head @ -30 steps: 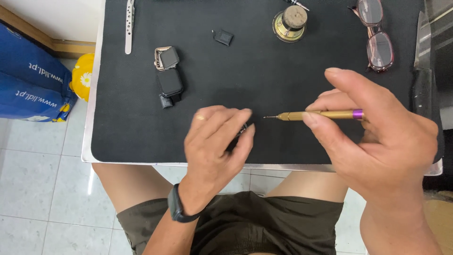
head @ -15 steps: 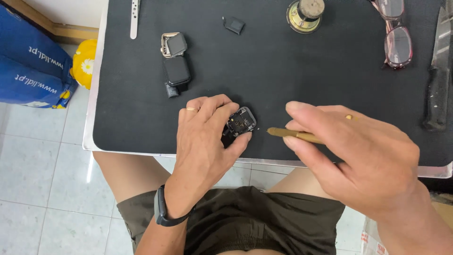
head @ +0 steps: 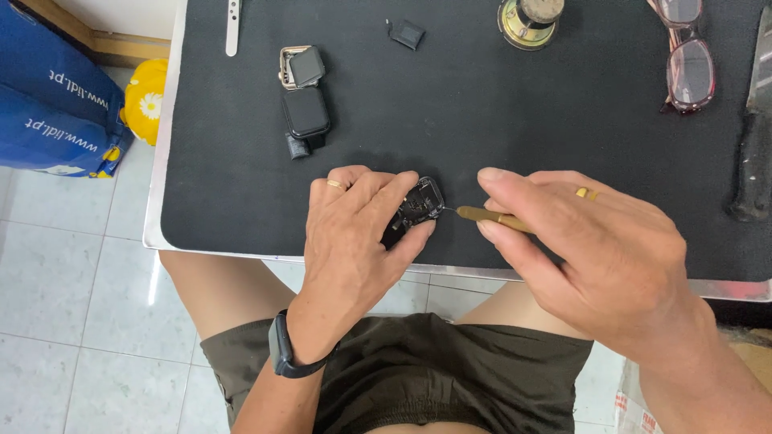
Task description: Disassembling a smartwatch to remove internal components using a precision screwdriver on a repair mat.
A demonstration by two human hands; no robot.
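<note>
The left hand [head: 354,233] clamps a small black watch case [head: 420,202] between thumb and fingers, pressing it down on the black mat [head: 498,120] near the front edge of the tabletop [head: 450,272]. A second ago the case was buried under those fingers; now it pokes out on the thumb side, its open innards turned toward the other hand. The right hand [head: 587,249] pinches a slim brass tool [head: 492,217] in a pen grip. Earlier that tool lay level and well apart from the left hand, its purple end showing; since then it has swung in and its fine tip sits just at the case's edge, touching or nearly so, too small to tell. To my eye the work has gone from lining up to actual probing inside the case. Beyond the left hand's knuckles lie a silver watch body [head: 297,66] and a dark square screen [head: 305,112] with a small black bit beside it. Farther out rest a tiny black part [head: 406,34], a round brass holder [head: 529,18] and a white strap [head: 233,28]. Past the right hand lie glasses [head: 687,64] and a dark-handled knife [head: 754,145]. The whole view has drifted closer to the case.
</note>
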